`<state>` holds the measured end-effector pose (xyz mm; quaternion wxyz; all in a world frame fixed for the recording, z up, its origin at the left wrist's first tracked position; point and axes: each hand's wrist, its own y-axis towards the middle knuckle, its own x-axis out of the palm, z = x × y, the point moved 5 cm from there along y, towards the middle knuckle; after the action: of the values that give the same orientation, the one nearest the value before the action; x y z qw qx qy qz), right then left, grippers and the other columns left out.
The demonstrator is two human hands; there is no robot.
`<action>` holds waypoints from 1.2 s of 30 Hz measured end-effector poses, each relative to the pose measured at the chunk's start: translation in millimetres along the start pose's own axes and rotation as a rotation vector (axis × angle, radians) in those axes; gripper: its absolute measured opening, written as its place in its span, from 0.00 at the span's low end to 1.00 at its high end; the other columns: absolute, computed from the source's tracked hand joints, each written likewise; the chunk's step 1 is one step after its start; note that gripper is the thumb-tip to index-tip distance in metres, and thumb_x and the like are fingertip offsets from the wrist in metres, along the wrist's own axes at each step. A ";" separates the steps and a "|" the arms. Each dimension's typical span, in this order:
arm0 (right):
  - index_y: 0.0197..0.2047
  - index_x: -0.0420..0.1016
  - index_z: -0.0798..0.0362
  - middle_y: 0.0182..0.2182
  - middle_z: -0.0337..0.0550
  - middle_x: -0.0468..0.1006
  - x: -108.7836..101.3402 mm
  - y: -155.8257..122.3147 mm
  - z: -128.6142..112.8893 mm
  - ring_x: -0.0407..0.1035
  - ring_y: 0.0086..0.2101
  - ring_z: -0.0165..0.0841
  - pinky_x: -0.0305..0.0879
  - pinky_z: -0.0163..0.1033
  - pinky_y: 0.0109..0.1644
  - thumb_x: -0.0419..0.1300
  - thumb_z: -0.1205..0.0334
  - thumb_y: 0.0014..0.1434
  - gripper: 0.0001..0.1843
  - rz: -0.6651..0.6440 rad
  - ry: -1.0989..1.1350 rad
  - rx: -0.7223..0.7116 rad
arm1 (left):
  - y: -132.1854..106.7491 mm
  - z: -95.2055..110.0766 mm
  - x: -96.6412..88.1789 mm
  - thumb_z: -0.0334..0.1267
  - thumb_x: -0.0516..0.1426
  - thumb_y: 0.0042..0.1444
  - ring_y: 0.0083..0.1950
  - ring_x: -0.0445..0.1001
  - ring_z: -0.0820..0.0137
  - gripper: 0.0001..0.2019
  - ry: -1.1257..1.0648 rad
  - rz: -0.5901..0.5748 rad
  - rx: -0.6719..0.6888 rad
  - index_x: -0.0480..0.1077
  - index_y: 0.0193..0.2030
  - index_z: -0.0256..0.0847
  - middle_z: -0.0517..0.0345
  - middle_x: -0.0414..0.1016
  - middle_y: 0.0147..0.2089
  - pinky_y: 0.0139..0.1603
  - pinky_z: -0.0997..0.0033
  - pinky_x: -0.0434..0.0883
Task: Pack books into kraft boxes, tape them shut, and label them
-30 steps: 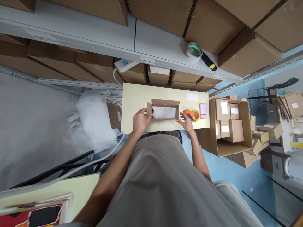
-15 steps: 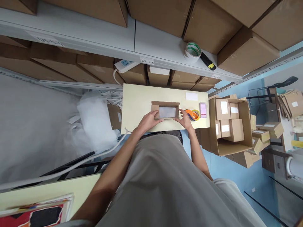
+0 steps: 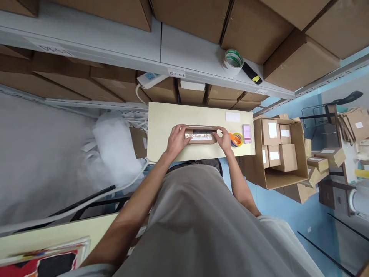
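Observation:
A small brown cardboard box (image 3: 203, 143) lies with its opening toward me on the pale yellow table (image 3: 164, 115). Inside shows shiny clear plastic (image 3: 198, 136) with a dark strip along its back; what it wraps I cannot make out. My left hand (image 3: 175, 141) grips the box's left end, thumb over the near rim and fingers on the far edge. At the right end my right hand (image 3: 223, 139) holds on in the same way, its fingers bent over the edge. An orange tape dispenser (image 3: 235, 139) sits just right of that hand.
Right of it are a phone (image 3: 246, 134) and a white slip (image 3: 232, 116). A large open carton (image 3: 301, 154) holding several small boxes stands at the table's right. The shelf (image 3: 190, 50) above the table's far edge carries a tape roll (image 3: 233, 61) and a cutter (image 3: 252, 73).
Both hands have shifted up to the far edge of the box. Its opening looks narrower, and shiny plastic shows where a pale, hazy surface was visible.

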<state>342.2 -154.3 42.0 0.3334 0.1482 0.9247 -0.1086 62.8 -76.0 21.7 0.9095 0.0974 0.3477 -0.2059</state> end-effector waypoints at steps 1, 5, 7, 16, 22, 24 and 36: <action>0.58 0.87 0.50 0.65 0.54 0.87 1.2 -3.3 1.0 0.79 0.66 0.48 0.73 0.56 0.76 0.67 0.54 0.74 0.15 -0.001 -0.022 0.004 | -3.9 -2.3 1.2 0.37 0.69 0.65 0.73 0.75 0.41 0.21 -0.010 0.006 -0.011 0.81 0.64 0.43 0.40 0.77 0.70 0.77 0.39 0.75; 0.47 0.90 0.50 0.66 0.54 0.86 9.2 -13.5 7.3 0.82 0.63 0.48 0.75 0.53 0.73 0.64 0.60 0.75 0.11 0.010 -0.090 0.084 | -13.8 -10.6 7.0 0.41 0.64 0.71 0.61 0.82 0.50 0.10 -0.091 0.049 -0.055 0.86 0.53 0.45 0.45 0.80 0.68 0.70 0.45 0.79; 0.47 0.91 0.50 0.67 0.53 0.86 13.5 -15.9 10.2 0.84 0.61 0.48 0.77 0.52 0.71 0.64 0.62 0.75 0.11 0.040 -0.110 0.131 | -13.7 -13.5 8.6 0.42 0.61 0.73 0.56 0.83 0.55 0.11 -0.133 0.083 -0.071 0.86 0.50 0.45 0.47 0.81 0.67 0.67 0.48 0.81; 0.50 0.91 0.50 0.68 0.52 0.86 22.3 -19.8 18.6 0.87 0.56 0.44 0.81 0.47 0.65 0.65 0.62 0.75 0.10 0.016 -0.139 0.183 | -11.1 -15.5 14.0 0.38 0.61 0.70 0.52 0.84 0.54 0.10 -0.156 0.154 -0.117 0.86 0.42 0.49 0.49 0.83 0.63 0.62 0.45 0.82; 0.58 0.86 0.53 0.61 0.57 0.88 -11.3 -41.7 39.0 0.82 0.63 0.46 0.77 0.51 0.71 0.60 0.56 0.79 0.16 0.165 -0.166 0.054 | -15.5 -1.3 8.0 0.34 0.61 0.69 0.64 0.79 0.47 0.11 -0.127 0.230 -0.107 0.87 0.44 0.51 0.48 0.86 0.58 0.69 0.40 0.79; 0.60 0.84 0.54 0.59 0.59 0.87 -27.7 -49.7 57.2 0.81 0.62 0.49 0.76 0.54 0.71 0.61 0.55 0.77 0.17 0.210 -0.210 0.106 | -14.3 6.7 6.5 0.34 0.61 0.70 0.65 0.78 0.48 0.11 -0.130 0.235 -0.100 0.88 0.46 0.50 0.48 0.86 0.58 0.72 0.39 0.77; 0.72 0.69 0.66 0.66 0.75 0.79 -37.8 -30.7 137.2 0.72 0.67 0.55 0.64 0.60 0.77 0.64 0.64 0.68 0.32 -0.076 -0.503 0.366 | -1.2 62.7 26.5 0.37 0.58 0.73 0.64 0.79 0.48 0.13 -0.083 0.155 -0.097 0.87 0.53 0.48 0.48 0.86 0.58 0.74 0.38 0.73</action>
<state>439.5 -231.7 -33.8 0.5152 0.1396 0.7832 -0.3187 117.2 -105.3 50.2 0.9400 0.0712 0.3108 -0.1215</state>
